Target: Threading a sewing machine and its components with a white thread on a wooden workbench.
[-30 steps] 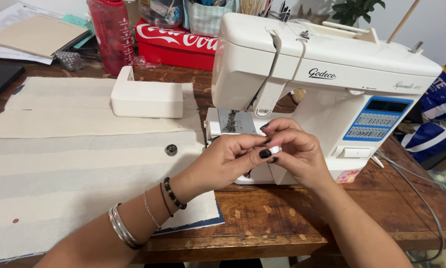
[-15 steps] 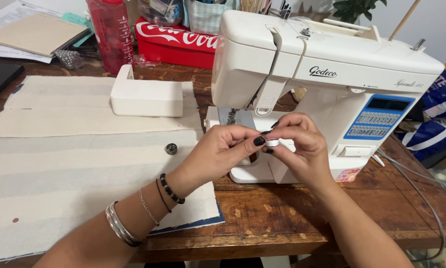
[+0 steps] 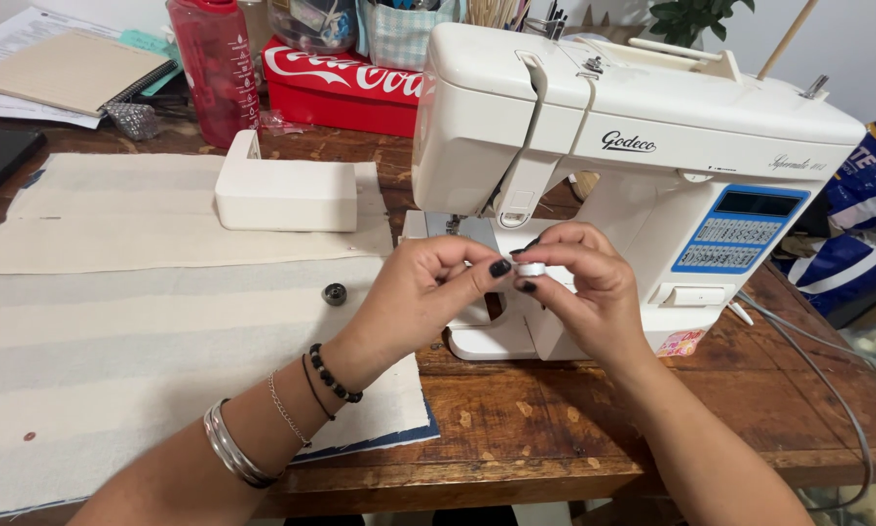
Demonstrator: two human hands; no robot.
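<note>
My two hands meet in front of a white sewing machine (image 3: 643, 146) on a wooden table (image 3: 594, 429). My right hand (image 3: 589, 287) pinches a small white bobbin (image 3: 532, 270) between thumb and fingers. My left hand (image 3: 423, 297) has its fingertips pressed against the same bobbin from the left, just above the machine's base. A small dark round bobbin case (image 3: 335, 294) lies on the cream striped fabric (image 3: 116, 360) to the left of my left hand.
A white box-shaped machine cover (image 3: 284, 195) sits on the fabric behind. A red bottle (image 3: 214, 68), a red tin (image 3: 350, 88), a notebook (image 3: 68, 73) and jars stand at the back. A grey cable (image 3: 818, 370) runs off the table's right side.
Both hands have shifted slightly up and toward the machine's needle area, still working the bobbin between the fingertips.
</note>
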